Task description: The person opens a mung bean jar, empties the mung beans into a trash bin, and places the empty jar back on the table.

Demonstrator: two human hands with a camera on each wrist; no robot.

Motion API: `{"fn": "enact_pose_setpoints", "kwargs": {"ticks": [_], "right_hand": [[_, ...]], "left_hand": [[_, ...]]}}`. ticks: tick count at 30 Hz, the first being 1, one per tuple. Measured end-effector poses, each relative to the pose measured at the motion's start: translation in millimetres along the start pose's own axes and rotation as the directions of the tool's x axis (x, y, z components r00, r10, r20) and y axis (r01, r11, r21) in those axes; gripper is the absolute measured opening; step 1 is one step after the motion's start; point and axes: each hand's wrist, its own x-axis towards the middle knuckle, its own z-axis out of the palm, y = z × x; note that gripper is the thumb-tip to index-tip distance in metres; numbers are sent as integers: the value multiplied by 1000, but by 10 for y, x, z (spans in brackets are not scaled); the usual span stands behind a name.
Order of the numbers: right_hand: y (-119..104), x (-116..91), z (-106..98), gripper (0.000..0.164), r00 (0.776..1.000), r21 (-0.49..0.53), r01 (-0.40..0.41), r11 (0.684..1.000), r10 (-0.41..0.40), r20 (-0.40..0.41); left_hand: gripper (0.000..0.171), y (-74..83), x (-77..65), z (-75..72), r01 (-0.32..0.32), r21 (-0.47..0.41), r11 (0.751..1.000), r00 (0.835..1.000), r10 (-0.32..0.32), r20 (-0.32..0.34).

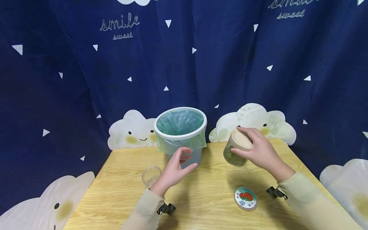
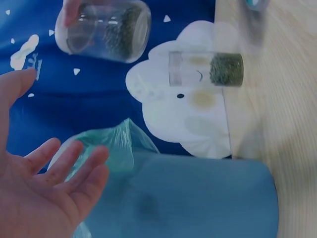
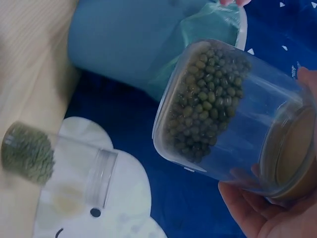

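My right hand (image 1: 260,150) grips the beige lid end of a clear jar (image 1: 234,156) above the right side of the table. The mung beans (image 3: 205,99) lie at the jar's bottom, and the jar is slightly tilted. A smaller clear jar (image 3: 77,156), part-filled with small green grains, stands on the table in both wrist views; I cannot make it out in the head view. My left hand (image 1: 175,169) hovers with fingers spread and holds nothing, in front of a bin (image 1: 188,156) lined with a green bag (image 1: 181,123).
A clear empty cup (image 1: 151,175) is left of my left hand. Below my right hand lies a round disc (image 1: 245,198) with a tomato picture. The wooden table (image 1: 115,191) ends at a dark blue curtain (image 1: 161,64) with clouds.
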Motion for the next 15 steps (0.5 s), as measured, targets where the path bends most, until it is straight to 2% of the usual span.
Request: {"fn": "enact_pose_setpoints", "kwargs": {"ticks": [5,15], "right_hand": [[-119,-10,49,80,1000,54,3,999,-3,-2],[-387,-64,155,81,998,120,70,990,-69,-13]], "left_hand": [[59,36,38,88,-15,-56,998,1000,14,-24],[71,73,60,240,13,-170,985,1000,-18,-25]]}}
